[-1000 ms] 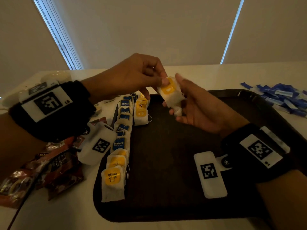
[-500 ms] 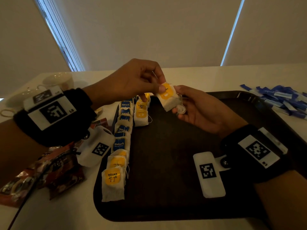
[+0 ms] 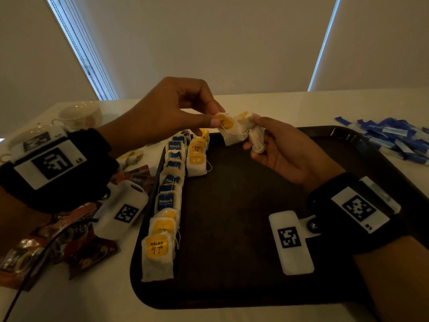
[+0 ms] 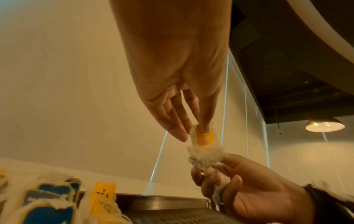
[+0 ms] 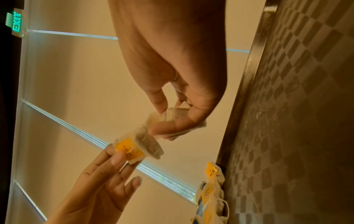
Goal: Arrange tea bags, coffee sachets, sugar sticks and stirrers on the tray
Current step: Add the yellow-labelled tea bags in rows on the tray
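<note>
The left hand (image 3: 171,112) pinches the yellow tag end of a tea bag (image 3: 229,130) up in the air over the far end of the tray (image 3: 255,287). The bag hangs slanted, tag end toward the left hand, other end toward the right hand (image 3: 285,152), which pinches more tea bags (image 3: 256,138)

Tea bags (image 3: 165,201) white, yellow or blue tags; tray (image 3: 232,228) dark brown; sugar sticks (image 3: 394,138) blue

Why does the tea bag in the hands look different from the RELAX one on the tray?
The held tea bag hangs tilted in the air, pinched by the left hand; the RELAX tea bag lies flat on the tray, untouched, ending a row. Both are white bags with yellow tags.
</note>
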Motion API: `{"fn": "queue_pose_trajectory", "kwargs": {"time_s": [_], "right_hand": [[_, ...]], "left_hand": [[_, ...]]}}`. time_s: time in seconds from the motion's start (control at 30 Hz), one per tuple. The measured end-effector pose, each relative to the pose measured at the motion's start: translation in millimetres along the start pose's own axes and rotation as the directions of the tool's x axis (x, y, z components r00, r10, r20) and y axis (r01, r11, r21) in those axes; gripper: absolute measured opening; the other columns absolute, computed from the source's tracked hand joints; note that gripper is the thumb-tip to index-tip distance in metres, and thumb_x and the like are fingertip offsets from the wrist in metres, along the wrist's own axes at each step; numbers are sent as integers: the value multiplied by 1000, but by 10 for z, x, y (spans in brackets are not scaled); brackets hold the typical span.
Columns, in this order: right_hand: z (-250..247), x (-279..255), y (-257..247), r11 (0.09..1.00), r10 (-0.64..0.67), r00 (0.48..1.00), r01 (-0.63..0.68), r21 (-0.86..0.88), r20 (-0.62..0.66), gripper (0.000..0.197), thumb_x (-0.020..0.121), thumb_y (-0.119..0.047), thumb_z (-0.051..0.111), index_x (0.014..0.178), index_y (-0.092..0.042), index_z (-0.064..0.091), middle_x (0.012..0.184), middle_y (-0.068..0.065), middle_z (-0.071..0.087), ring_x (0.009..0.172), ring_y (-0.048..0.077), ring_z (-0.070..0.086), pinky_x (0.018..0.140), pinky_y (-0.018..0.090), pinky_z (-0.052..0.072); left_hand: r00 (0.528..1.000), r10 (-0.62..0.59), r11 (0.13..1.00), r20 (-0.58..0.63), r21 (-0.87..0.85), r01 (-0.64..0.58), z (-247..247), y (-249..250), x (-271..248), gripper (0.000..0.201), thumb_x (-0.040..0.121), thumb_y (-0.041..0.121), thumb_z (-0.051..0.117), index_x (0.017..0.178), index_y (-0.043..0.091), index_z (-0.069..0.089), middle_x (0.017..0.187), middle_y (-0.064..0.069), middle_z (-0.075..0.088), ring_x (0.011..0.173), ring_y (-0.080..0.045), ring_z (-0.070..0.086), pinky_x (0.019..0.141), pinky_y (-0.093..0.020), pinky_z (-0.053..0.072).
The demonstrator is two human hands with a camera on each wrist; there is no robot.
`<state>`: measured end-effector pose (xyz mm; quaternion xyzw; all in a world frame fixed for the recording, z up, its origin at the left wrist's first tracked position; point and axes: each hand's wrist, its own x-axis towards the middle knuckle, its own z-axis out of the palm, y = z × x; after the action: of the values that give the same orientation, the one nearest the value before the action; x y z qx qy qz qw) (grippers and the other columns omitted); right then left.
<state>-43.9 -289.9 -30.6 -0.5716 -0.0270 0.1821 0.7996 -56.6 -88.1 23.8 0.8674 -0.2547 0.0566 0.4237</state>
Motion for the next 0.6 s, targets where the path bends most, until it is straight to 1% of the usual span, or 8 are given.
{"fn": "queue_pose_trajectory", "kwargs": {"time_s": [0.07,0.17,0.23,0.33,0.4,0.47,0.53,0.6], "right_hand": [[-11,4,7,999,-13,1000,13,31,-28,23,96,-30,45,107,-14,58,83,3,67,58,7,60,45,18,49],[-36,12,17,998,-31,997,35,44,-73,29,97,-31,44,115,-11,56,100,9,65,62,7,62,46,18,49],[-51,14,14,998,-34,995,39,45,-96,28,97,-31,44,114,-13,56,105,9,65,65,7,62,47,18,49],[-53,12,1,998,-41,993,46,41,-115,25,96,-31,44,110,-14,58,103,7,67,66,7,63,47,18,49],[-52,14,0,998,-47,992,51,33,-119,28,96,-31,44,113,-13,57,98,6,67,65,6,63,46,18,49],[-52,15,-1,998,-48,992,51,25,-118,30,96,-31,43,115,-12,56,97,6,67,65,6,62,46,18,49],[-56,16,-2,999,-47,993,50,22,-110,31,96,-31,43,117,-12,55,96,6,67,65,6,62,47,18,49],[-60,18,-2,999,-44,993,46,19,-106,33,96,-32,43,120,-12,54,97,7,67,65,6,62,48,18,49]], "left_hand": [[998,-48,997,26,-64,50,-76,-6,-36,15,75,14,69,85,7,60,90,-5,72,86,-15,70,64,-23,58],[979,-136,987,149,-67,147,-175,-71,-68,20,71,15,69,86,4,61,85,-6,73,78,-19,71,63,-26,59],[945,-211,975,251,-11,221,-188,-158,-79,24,71,16,70,89,2,62,83,-6,73,75,-19,71,63,-28,59],[876,-295,955,382,103,277,-121,-302,-79,18,73,14,71,87,7,63,79,-2,73,71,-15,70,59,-24,57],[848,-342,939,404,158,304,-60,-391,-66,13,75,11,72,85,9,64,78,0,74,69,-12,69,56,-21,55],[831,-374,927,411,203,317,-18,-457,-44,12,75,13,73,84,13,65,79,2,74,70,-9,69,59,-23,55],[825,-389,919,410,233,318,-4,-495,-15,12,75,15,74,83,15,65,80,1,74,72,-8,69,61,-21,55],[835,-386,916,393,268,297,-6,-520,24,12,76,16,74,84,15,65,81,0,75,73,-8,70,63,-18,53]]}}
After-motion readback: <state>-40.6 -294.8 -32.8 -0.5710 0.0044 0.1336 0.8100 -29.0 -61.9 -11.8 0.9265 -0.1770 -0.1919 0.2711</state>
